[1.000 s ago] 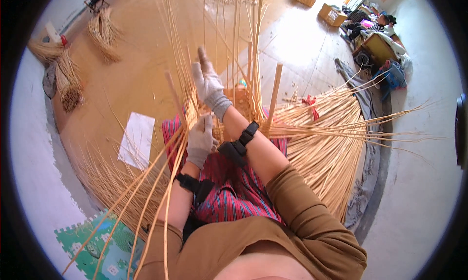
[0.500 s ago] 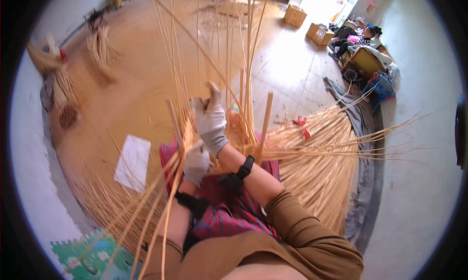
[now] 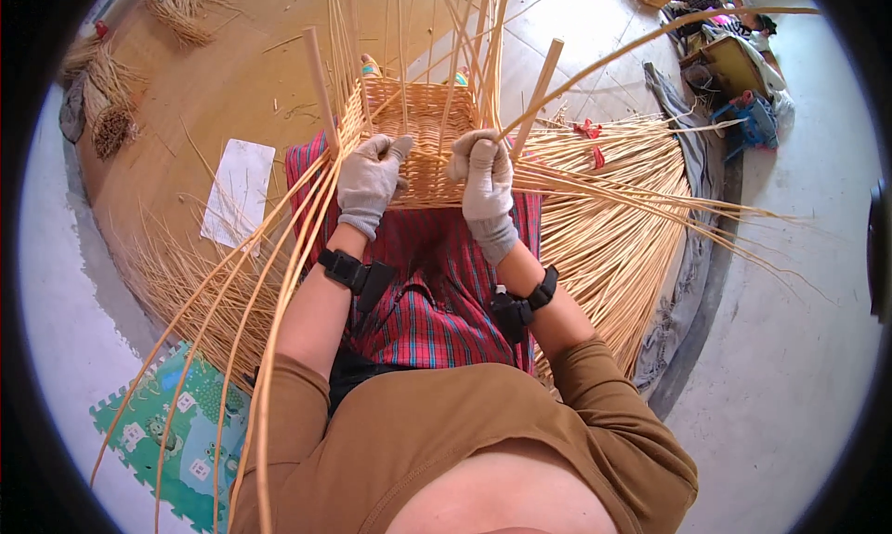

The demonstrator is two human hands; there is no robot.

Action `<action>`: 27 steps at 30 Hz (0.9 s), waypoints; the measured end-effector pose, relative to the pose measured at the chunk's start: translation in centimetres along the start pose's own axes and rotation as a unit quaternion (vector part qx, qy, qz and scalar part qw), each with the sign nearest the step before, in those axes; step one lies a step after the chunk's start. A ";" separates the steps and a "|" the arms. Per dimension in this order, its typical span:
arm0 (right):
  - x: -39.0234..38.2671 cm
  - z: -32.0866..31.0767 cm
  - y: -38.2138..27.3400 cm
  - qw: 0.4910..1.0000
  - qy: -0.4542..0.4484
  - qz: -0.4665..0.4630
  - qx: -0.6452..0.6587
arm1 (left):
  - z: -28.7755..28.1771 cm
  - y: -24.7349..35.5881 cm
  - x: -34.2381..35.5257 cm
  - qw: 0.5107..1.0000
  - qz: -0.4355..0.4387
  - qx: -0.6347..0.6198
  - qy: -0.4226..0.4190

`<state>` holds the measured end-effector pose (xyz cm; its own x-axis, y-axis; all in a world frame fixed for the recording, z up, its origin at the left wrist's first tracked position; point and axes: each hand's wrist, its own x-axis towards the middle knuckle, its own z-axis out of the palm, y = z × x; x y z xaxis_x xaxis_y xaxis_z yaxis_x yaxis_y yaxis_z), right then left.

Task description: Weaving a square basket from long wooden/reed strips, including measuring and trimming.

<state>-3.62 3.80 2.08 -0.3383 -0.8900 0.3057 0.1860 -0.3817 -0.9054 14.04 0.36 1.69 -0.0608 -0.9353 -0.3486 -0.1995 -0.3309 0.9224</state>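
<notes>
A partly woven wicker basket (image 3: 429, 102) rests on my lap over a red plaid cloth (image 3: 437, 320). Upright rods and thick wooden corner stakes (image 3: 541, 92) rise from it. At its near left corner, my left hand (image 3: 368, 179), in a grey-white glove, is closed on the basket's edge, fingertips partly hidden. My right hand (image 3: 485, 183), gloved alike, pinches a long wicker rod (image 3: 641, 43) at the near right; the rod arcs up and away to the right. Loose rod ends (image 3: 251, 348) fan from the basket's left side past my left arm.
A large spread of wicker rods (image 3: 613, 255) lies on the floor at right, and more rods (image 3: 190, 283) at left. White paper (image 3: 238, 195), a green foam mat (image 3: 177, 432) and rod bundles (image 3: 110, 111) are at left. A blue stool (image 3: 749, 125) stands far right.
My hands were crossed close together at the left corner; now they are apart, the right one moved to the right and pinching a rod. The view has tilted down.
</notes>
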 end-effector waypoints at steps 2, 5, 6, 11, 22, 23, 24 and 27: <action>0.0 -1.1 -1.1 0.997 0.035 0.033 -0.062 | 0.0 0.8 -1.3 0.962 0.209 0.121 0.126; -0.8 -3.4 -2.4 0.986 0.114 0.032 -0.120 | 0.9 1.8 -3.0 0.801 0.458 0.233 0.306; -0.8 -4.0 -2.6 0.980 0.101 0.078 -0.153 | 1.7 1.9 -3.2 0.860 0.414 0.207 0.215; 3.2 -3.5 -2.5 0.941 -0.078 -0.045 -0.327 | 5.5 1.4 -0.2 0.982 0.158 0.049 -0.091; 9.7 2.4 -7.5 0.974 -0.057 -0.121 -0.184 | 6.0 2.6 0.6 0.990 -0.007 -0.037 -0.139; 9.2 1.4 -8.0 0.987 -0.050 -0.071 -0.136 | 6.4 2.8 0.5 0.992 -0.002 -0.059 -0.115; 8.7 0.1 -8.1 0.985 -0.029 -0.045 -0.161 | 6.9 3.0 0.3 0.993 0.002 -0.079 -0.092; 6.9 -4.7 -7.3 0.956 0.053 -0.042 -0.286 | 7.8 3.2 -0.1 0.991 0.024 -0.128 -0.035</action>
<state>-11.63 1.57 9.39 -0.4263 -0.8209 0.3801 -0.3703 -0.2250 -0.9012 5.81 0.41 3.35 -0.1343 -0.9426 -0.3056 0.0586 -0.3155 0.9471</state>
